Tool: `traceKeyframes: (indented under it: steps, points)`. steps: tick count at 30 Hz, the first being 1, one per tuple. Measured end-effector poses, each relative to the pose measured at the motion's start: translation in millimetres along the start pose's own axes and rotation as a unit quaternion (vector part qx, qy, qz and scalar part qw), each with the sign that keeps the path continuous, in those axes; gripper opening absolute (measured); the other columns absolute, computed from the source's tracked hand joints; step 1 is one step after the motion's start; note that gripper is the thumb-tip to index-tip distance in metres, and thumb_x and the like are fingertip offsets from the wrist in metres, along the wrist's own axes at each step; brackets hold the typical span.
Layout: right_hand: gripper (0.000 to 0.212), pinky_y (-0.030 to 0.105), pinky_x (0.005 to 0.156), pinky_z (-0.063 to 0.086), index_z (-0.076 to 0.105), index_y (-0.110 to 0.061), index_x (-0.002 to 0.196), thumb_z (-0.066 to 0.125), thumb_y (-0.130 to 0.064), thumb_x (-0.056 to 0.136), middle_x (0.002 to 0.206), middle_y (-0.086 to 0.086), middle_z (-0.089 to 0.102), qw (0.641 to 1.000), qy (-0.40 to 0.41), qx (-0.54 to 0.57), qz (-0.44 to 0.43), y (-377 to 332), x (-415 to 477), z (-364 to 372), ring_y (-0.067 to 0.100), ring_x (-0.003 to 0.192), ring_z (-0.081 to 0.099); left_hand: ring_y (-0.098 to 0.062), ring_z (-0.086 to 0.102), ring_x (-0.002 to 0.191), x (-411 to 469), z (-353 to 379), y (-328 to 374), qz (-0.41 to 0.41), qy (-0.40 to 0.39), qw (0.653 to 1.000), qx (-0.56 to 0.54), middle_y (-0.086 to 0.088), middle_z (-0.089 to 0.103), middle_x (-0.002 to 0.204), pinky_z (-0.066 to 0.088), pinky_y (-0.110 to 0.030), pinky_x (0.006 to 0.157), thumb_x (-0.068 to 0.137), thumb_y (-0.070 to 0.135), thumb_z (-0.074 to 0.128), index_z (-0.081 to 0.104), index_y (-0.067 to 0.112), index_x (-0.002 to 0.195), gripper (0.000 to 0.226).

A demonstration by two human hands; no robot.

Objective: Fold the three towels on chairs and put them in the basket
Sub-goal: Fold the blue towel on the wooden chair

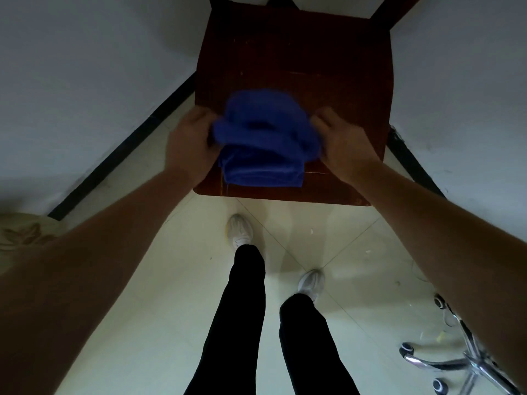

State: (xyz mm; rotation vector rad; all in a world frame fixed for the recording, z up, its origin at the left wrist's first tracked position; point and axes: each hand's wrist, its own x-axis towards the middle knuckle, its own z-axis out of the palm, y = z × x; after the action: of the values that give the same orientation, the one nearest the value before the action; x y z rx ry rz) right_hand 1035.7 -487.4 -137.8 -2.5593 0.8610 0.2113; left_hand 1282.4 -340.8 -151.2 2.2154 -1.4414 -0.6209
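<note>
A blue towel [263, 138] lies partly folded on the front half of a dark brown wooden chair seat [291, 52]. Its lower layers lie flat near the seat's front edge, and the upper part is raised and blurred between my hands. My left hand [189, 143] grips the towel's left edge. My right hand [340, 143] grips its right edge. No basket and no other towel is in view.
The chair stands in a corner between two white walls with black skirting [119, 149]. My legs and white shoes [241, 232] stand on pale floor tiles. A chrome wheeled office-chair base [462, 357] sits at the lower right. A patterned cushion edge [22, 235] shows at the left.
</note>
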Motion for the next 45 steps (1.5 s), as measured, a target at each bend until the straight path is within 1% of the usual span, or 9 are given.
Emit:
traceKeyframes:
  steps: [3,6,12,18,24,29,36,40,45]
  points:
    - [0.041,0.038,0.071,0.058,0.051,-0.011,0.126,0.067,-0.014,0.088,0.132,0.018,0.052,0.992,-0.042,-0.072,-0.096,8.1,-11.3,6.3,0.032,0.099,0.063,-0.039,0.061,0.097,-21.2,7.0,-14.2,0.126,-0.027,0.989,0.071,-0.022,0.062,0.116,0.056,-0.043,0.069,0.083,0.004,0.057,0.066,0.002,0.106,0.025]
    - [0.024,0.037,0.082,0.057,0.052,-0.018,0.108,0.045,-0.034,0.091,0.139,0.010,0.049,0.994,-0.070,-0.037,-0.079,7.1,-16.6,11.1,0.026,0.109,0.058,-0.041,0.060,0.103,-32.9,10.2,-21.6,0.130,-0.052,0.986,0.089,-0.024,0.059,0.121,0.057,-0.044,0.073,0.087,0.015,0.044,0.068,0.003,0.109,0.034]
    - [0.015,0.011,0.068,0.040,0.058,-0.016,0.100,0.049,-0.007,0.095,0.120,0.003,0.054,0.967,0.090,0.173,0.162,-0.8,-24.1,22.9,0.006,0.082,0.054,-0.007,0.052,0.089,-31.0,10.6,8.2,-0.121,0.058,0.986,-0.097,-0.011,0.058,0.113,0.048,-0.022,0.075,0.090,0.003,0.048,0.061,0.007,0.107,0.022]
    - [0.041,0.025,0.069,0.050,0.050,-0.021,0.124,0.053,-0.049,0.094,0.110,-0.001,0.061,0.949,0.082,0.237,0.192,-10.0,-30.5,42.7,0.012,0.085,0.061,-0.015,0.053,0.096,-19.7,20.2,32.2,-0.086,-0.016,0.996,-0.016,-0.004,0.057,0.110,0.046,-0.027,0.077,0.078,0.066,0.066,0.070,0.024,0.102,0.048]
    - [0.043,0.024,0.068,0.048,0.054,-0.013,0.125,0.056,-0.046,0.097,0.095,-0.005,0.064,0.914,0.064,0.291,0.274,-24.2,-28.1,53.8,0.017,0.086,0.065,-0.015,0.053,0.079,-32.3,23.9,39.9,-0.190,0.068,0.974,-0.103,0.001,0.055,0.089,0.045,-0.024,0.066,0.081,0.027,0.065,0.057,0.020,0.080,0.011]
    - [0.047,0.011,0.058,0.036,0.053,-0.012,0.126,0.057,-0.049,0.096,0.100,-0.002,0.062,0.905,0.048,0.298,0.299,-31.7,-21.0,52.1,0.014,0.082,0.056,-0.015,0.053,0.067,-55.0,25.5,19.3,-0.419,0.009,0.884,-0.208,0.001,0.057,0.071,0.048,-0.033,0.068,0.086,0.025,0.062,0.054,0.019,0.069,0.019]
    - [0.048,0.022,0.057,0.037,0.054,-0.011,0.117,0.053,-0.054,0.096,0.098,0.001,0.060,0.895,0.029,0.292,0.335,-34.6,-20.3,50.2,0.019,0.082,0.056,-0.017,0.057,0.078,-59.2,24.2,28.8,-0.382,0.072,0.889,-0.243,-0.003,0.060,0.091,0.045,-0.033,0.068,0.094,0.020,0.044,0.055,0.020,0.093,0.011]
    - [0.050,0.027,0.066,0.039,0.055,-0.008,0.112,0.050,-0.056,0.097,0.096,0.004,0.060,0.890,0.037,0.285,0.354,-42.2,-18.5,55.3,0.021,0.081,0.057,-0.011,0.059,0.088,-38.8,27.4,46.1,-0.386,0.000,0.880,-0.278,0.006,0.059,0.099,0.049,-0.026,0.075,0.088,0.066,0.052,0.051,0.018,0.115,0.056]
    - [0.053,0.024,0.059,0.041,0.058,-0.006,0.116,0.052,-0.055,0.096,0.093,0.002,0.060,0.859,0.028,0.345,0.377,-44.6,-16.4,52.0,0.021,0.082,0.060,-0.017,0.058,0.095,-20.7,34.3,44.5,-0.418,-0.042,0.876,-0.237,0.000,0.057,0.106,0.051,-0.029,0.079,0.074,0.055,0.078,0.053,0.006,0.124,0.075]
